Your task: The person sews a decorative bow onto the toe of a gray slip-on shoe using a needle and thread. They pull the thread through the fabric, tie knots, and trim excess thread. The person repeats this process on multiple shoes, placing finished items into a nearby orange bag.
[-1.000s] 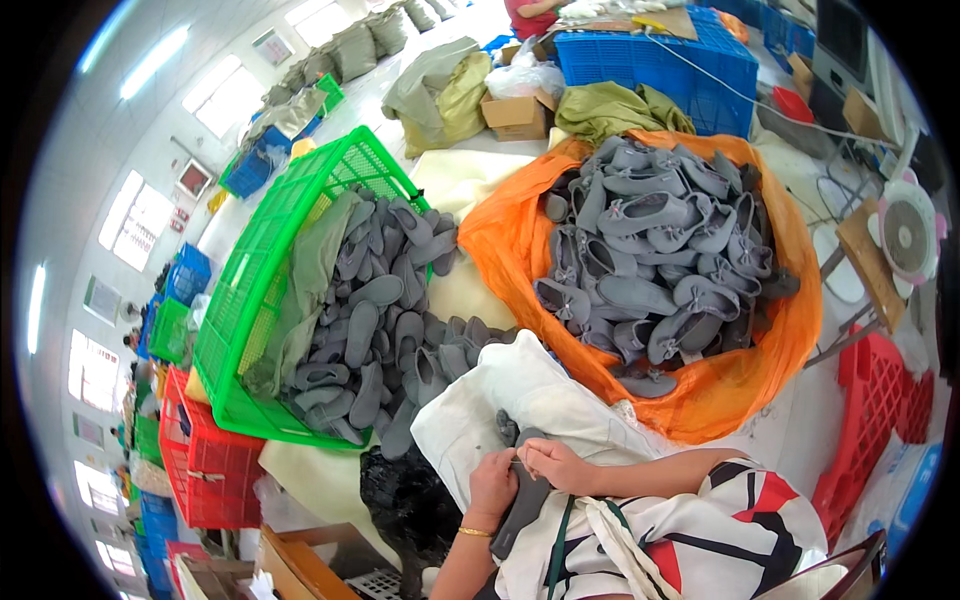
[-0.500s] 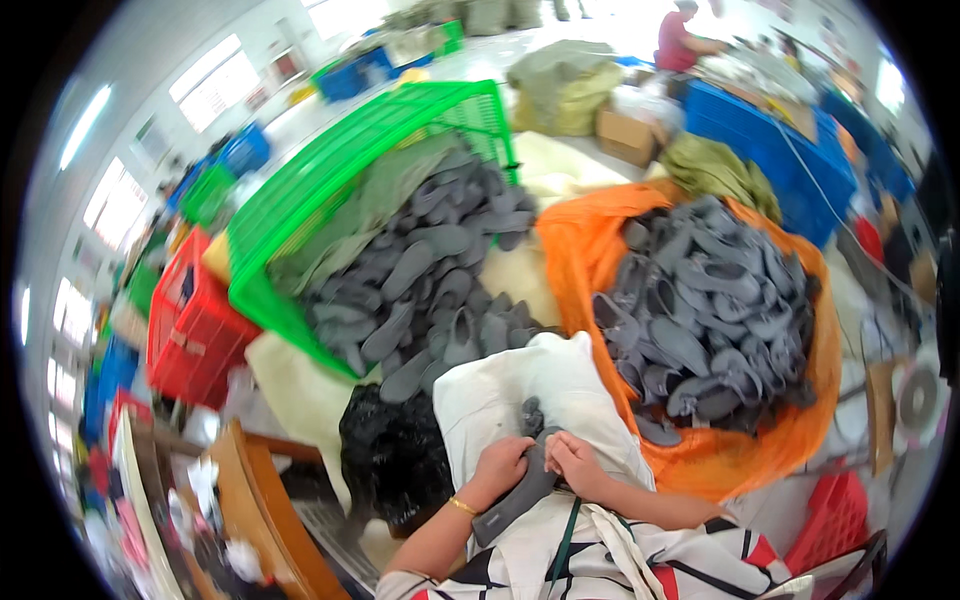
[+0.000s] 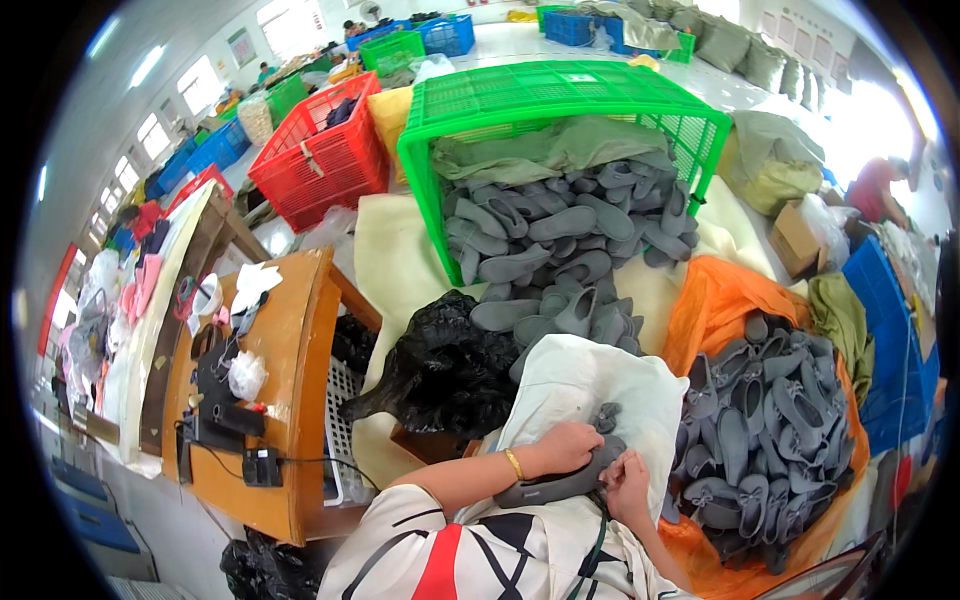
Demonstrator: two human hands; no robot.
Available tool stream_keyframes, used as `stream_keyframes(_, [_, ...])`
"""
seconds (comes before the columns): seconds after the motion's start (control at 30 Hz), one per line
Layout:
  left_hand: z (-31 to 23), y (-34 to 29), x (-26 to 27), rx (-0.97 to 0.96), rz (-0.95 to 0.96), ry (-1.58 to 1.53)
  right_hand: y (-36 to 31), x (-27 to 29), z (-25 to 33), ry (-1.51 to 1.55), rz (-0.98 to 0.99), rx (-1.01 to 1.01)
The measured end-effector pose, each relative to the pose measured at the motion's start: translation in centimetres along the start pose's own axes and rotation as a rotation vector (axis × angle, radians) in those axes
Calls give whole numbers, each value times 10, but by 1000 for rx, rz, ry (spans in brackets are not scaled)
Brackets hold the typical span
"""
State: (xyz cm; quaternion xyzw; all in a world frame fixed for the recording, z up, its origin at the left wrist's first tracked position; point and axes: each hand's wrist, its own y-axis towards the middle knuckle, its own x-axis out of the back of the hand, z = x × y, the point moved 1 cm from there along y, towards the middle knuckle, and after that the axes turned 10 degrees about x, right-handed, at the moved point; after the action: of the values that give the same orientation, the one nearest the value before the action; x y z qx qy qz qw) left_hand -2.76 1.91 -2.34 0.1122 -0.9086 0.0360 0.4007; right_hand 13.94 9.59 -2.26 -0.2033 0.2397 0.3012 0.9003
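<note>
On my lap lies a grey flat shoe (image 3: 545,488), its toe end between my two hands. My left hand (image 3: 562,448), fingers closed, grips the shoe from the left. My right hand (image 3: 626,484) is pinched at the shoe's right edge; whatever sits between its fingertips is too small to make out. Just beyond them, a small grey bow-like piece (image 3: 607,416) rests on a white cloth-covered cushion (image 3: 570,372). To the right, an orange sack (image 3: 716,300) holds many grey shoes with bows (image 3: 770,430).
A green crate (image 3: 560,90) lies tipped on its side, grey shoes (image 3: 560,225) spilling toward me. Left of the cushion is a black plastic bag (image 3: 450,355). A wooden table (image 3: 290,400) with cables stands left, a red crate (image 3: 320,160) behind. Another person (image 3: 878,190) is far right.
My view has swung left, bringing the wooden table in. The shoe has turned from slanting to lying nearly sideways across my lap, and my left hand now reaches over it.
</note>
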Motion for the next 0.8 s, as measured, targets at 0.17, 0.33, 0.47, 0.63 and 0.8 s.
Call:
stream_keyframes(0.17, [-3,8,0,-107,58,69,-3,0,7,136,-39,-63])
stream_keyframes(0.33, [-9,11,4,3,89,88,3,12,2,54,49,-5])
stream_keyframes(0.47, [-1,5,-3,-17,8,7,2,4,3,121,-8,-65])
stream_keyframes(0.63, [-17,9,-5,-5,49,-3,-3,13,6,155,-29,-82])
stream_keyframes(0.8, [-8,-1,-5,-71,9,49,-9,6,9,150,3,2])
